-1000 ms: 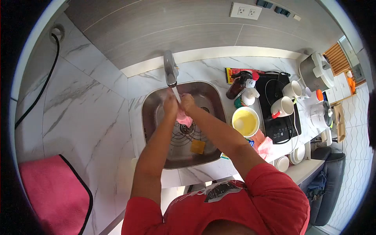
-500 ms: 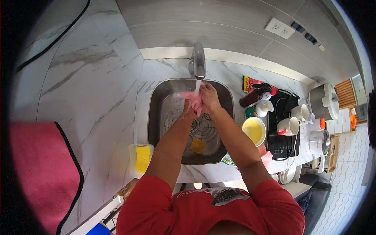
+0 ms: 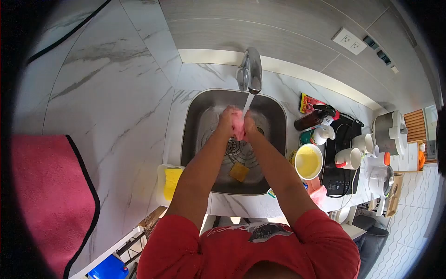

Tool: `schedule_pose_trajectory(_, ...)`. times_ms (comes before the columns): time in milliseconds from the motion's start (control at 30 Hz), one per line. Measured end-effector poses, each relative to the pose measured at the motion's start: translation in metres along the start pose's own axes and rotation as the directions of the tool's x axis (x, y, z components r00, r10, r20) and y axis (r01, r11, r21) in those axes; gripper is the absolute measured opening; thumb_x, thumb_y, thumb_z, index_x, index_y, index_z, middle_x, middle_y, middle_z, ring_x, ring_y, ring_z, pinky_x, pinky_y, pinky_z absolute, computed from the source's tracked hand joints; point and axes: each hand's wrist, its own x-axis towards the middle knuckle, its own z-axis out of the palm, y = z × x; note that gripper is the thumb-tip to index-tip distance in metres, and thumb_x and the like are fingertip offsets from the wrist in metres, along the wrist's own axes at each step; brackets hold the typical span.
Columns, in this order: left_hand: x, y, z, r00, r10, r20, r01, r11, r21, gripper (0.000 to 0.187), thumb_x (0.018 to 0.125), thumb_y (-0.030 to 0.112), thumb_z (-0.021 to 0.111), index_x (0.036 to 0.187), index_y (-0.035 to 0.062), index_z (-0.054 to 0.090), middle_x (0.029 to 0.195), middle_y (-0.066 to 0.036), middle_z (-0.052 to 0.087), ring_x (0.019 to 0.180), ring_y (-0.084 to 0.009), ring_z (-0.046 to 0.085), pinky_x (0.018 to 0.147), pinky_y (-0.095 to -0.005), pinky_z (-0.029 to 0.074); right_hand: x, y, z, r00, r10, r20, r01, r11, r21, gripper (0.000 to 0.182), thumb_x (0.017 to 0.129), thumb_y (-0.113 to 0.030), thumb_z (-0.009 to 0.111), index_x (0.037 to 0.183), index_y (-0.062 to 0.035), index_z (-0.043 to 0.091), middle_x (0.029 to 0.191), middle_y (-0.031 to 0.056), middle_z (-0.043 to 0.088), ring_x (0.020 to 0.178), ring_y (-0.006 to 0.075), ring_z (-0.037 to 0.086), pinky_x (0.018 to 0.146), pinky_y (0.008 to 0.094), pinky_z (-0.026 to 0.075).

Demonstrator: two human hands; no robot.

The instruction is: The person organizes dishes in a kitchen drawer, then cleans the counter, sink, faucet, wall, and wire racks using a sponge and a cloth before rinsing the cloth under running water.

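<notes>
A wet pink cloth (image 3: pixel 237 124) is bunched between my two hands over the steel sink (image 3: pixel 280 139). My left hand (image 3: pixel 226 116) is closed around its left side, and my right hand (image 3: pixel 250 123) grips it from the right. Water runs from the chrome faucet (image 3: pixel 253 69) in a stream that falls beside the cloth, by my right hand. My fingertips are partly hidden by the cloth. On the sink bottom, nearer to me, lies a yellow-brown scouring pad (image 3: pixel 239 172), apart from both hands.
Left of the sink stands a white container (image 3: pixel 161 186) with a yellow sponge (image 3: pixel 172 182). A pink towel (image 3: pixel 55 195) lies farther left. To the right are a yellow-lined bowl (image 3: pixel 308 162), bottles, mugs (image 3: pixel 348 159) and a black cooktop (image 3: pixel 337 179).
The cloth is squeezed into a tighter bunch. My right hand has come down from near the faucet's mouth to beside the cloth, and the view has shifted slightly.
</notes>
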Motion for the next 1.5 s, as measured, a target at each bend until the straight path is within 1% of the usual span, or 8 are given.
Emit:
schedule_pose_trajectory(200, -0.004, 0.013, -0.024, 0.947, 0.123, -0.296, -0.04, 0.961, 0.273, 0.029, 0.083, 0.03, 0.055, 0.102, 0.0083, 0.055, 0.091, -0.005, 0.057, 0.074, -0.0178, 0.053, 0.064, -0.0354, 0.046, -0.084, -0.017, 0.051, 0.772, -0.631, 0.073, 0.369, 0.352, -0.86, 0.026, 0.078, -0.028, 0.065, 0.071, -0.0032, 0.064, 0.059, 0.0035, 0.052, 0.052, 0.0134, 0.05, 0.049, 0.0281, 0.044)
schedule_pose_trajectory(333, 0.002, -0.012, -0.034, 0.975, -0.126, -0.182, 0.117, 0.991, -0.058, 0.032, 0.085, 0.036, 0.05, 0.102, 0.0086, 0.054, 0.088, -0.007, 0.059, 0.073, -0.0206, 0.056, 0.064, -0.0376, 0.047, -0.076, 0.016, 0.064, 0.748, -0.64, 0.176, 0.534, 0.424, -0.731, 0.026, 0.073, -0.025, 0.069, 0.066, -0.0016, 0.062, 0.057, 0.0061, 0.053, 0.049, 0.0154, 0.051, 0.049, 0.0293, 0.044)
schedule_pose_trajectory(400, -0.009, -0.021, -0.028, 0.989, -0.143, -0.044, 0.137, 0.984, -0.111, 0.035, 0.086, 0.04, 0.048, 0.101, 0.0088, 0.054, 0.089, -0.007, 0.058, 0.074, -0.0211, 0.056, 0.065, -0.0382, 0.047, -0.077, 0.026, 0.072, 0.448, -0.763, 0.465, 0.641, -0.089, -0.762, 0.026, 0.071, -0.024, 0.068, 0.066, 0.0009, 0.061, 0.057, 0.0113, 0.056, 0.048, 0.0225, 0.054, 0.05, 0.0334, 0.045)
schedule_pose_trajectory(500, -0.009, -0.026, -0.012, 0.99, -0.081, 0.115, 0.091, 0.992, -0.089, 0.039, 0.086, 0.044, 0.044, 0.1, 0.0091, 0.054, 0.089, -0.007, 0.058, 0.075, -0.0218, 0.056, 0.066, -0.0389, 0.047, -0.045, 0.01, 0.055, 0.643, -0.648, 0.407, 0.298, -0.278, -0.913, 0.03, 0.072, -0.028, 0.065, 0.068, 0.0024, 0.061, 0.063, 0.0163, 0.06, 0.056, 0.032, 0.058, 0.055, 0.0387, 0.047)
schedule_pose_trajectory(933, -0.001, -0.028, 0.008, 0.951, -0.288, 0.112, 0.291, 0.957, -0.01, 0.055, 0.085, 0.056, 0.04, 0.102, 0.0069, 0.057, 0.093, -0.01, 0.059, 0.083, -0.0251, 0.057, 0.069, -0.0389, 0.048, -0.041, -0.012, 0.029, 0.725, -0.687, -0.049, 0.311, 0.391, -0.866, 0.053, 0.076, -0.052, 0.056, 0.089, -0.0007, 0.06, 0.076, 0.0216, 0.061, 0.069, 0.0372, 0.061, 0.063, 0.0433, 0.048)
schedule_pose_trajectory(1100, 0.038, -0.027, -0.03, 0.988, -0.077, 0.136, -0.012, 0.83, 0.558, 0.048, 0.084, 0.048, 0.049, 0.103, 0.0044, 0.057, 0.097, -0.012, 0.061, 0.082, -0.0286, 0.06, 0.07, -0.0418, 0.05, -0.021, -0.014, 0.007, 0.988, -0.096, -0.12, 0.055, 0.949, -0.31, 0.063, 0.08, -0.061, 0.043, 0.104, -0.0043, 0.055, 0.077, 0.0163, 0.061, 0.068, 0.0304, 0.061, 0.063, 0.0411, 0.048)
schedule_pose_trajectory(1200, 0.017, -0.004, -0.02, 0.977, -0.148, 0.152, 0.145, 0.989, 0.029, 0.042, 0.083, 0.044, 0.053, 0.103, 0.007, 0.058, 0.096, -0.011, 0.062, 0.081, -0.0268, 0.061, 0.067, -0.0405, 0.051, -0.055, -0.011, 0.018, 0.981, 0.181, -0.065, -0.191, 0.957, -0.217, 0.07, 0.082, -0.066, 0.035, 0.113, -0.0064, 0.053, 0.078, 0.0132, 0.062, 0.068, 0.0263, 0.061, 0.063, 0.0397, 0.049)
schedule_pose_trajectory(1500, 0.001, -0.009, -0.035, 0.994, -0.065, -0.089, 0.05, 0.987, -0.154, 0.031, 0.087, 0.034, 0.046, 0.097, 0.0081, 0.058, 0.084, -0.007, 0.06, 0.071, -0.022, 0.059, 0.061, -0.0349, 0.05, -0.087, 0.015, 0.067, 0.737, -0.655, 0.164, 0.613, 0.548, -0.569, 0.039, 0.071, -0.038, 0.067, 0.068, 0.0008, 0.064, 0.063, 0.01, 0.062, 0.06, 0.0253, 0.06, 0.057, 0.0366, 0.047)
